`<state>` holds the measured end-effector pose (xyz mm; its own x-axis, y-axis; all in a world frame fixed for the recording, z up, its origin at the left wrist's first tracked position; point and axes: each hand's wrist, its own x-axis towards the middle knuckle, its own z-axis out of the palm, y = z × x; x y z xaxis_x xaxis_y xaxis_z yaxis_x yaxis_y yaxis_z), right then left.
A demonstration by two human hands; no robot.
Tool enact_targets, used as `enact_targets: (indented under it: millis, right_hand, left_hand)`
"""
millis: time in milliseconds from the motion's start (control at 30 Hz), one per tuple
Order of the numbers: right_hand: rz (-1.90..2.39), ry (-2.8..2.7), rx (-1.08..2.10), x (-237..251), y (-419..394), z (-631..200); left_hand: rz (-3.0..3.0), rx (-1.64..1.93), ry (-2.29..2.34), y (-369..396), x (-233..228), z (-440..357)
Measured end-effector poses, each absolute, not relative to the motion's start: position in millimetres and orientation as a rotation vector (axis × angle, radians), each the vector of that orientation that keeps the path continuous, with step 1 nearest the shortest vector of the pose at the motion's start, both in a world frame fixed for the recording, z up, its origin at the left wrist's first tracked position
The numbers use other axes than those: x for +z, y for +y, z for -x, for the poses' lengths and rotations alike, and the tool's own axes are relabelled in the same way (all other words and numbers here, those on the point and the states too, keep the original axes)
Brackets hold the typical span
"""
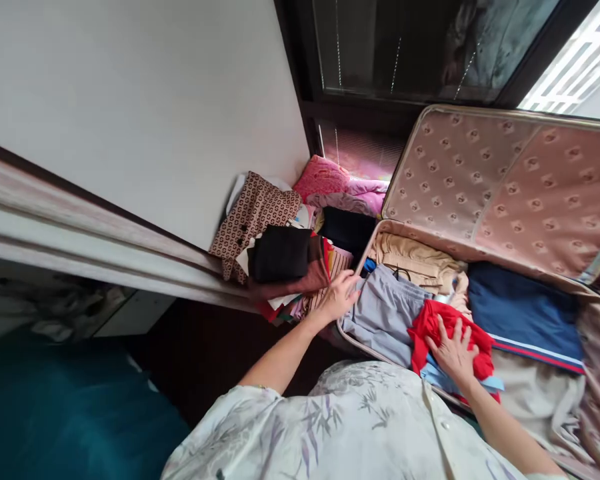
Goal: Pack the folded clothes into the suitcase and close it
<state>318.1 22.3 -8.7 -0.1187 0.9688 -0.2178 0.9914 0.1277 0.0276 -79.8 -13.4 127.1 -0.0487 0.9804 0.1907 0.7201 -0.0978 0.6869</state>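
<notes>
An open suitcase lies before me, packed with folded clothes. My right hand rests with spread fingers on a crumpled red garment. Light blue cloth shows beneath that garment. At the suitcase's left rim is my left hand, fingers loosely stretched, beside grey shorts with a drawstring waist. Beige clothing lies behind the shorts. A navy garment with a white and red stripe fills the right part, above light grey cloth.
Left of the suitcase stands a clothes pile topped by a folded black garment, with a brown patterned cloth behind. Pink bedding lies by the dark window frame. The suitcase's patterned lid leans upright. Teal fabric is lower left.
</notes>
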Motion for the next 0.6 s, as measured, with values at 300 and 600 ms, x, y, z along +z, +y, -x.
enact_targets:
  millis: [300,600]
  right_hand:
    - [-1.974,2.160,-0.233,-10.1,24.6,-319.3]
    - [-2.004,2.187,-0.288,24.8,7.3,-309.9]
  left_hand:
    - [-1.661,0.421,2.511,-58.4,120.7,216.9]
    - [-1.438,0.948,2.115,24.3,157.7,240.5]
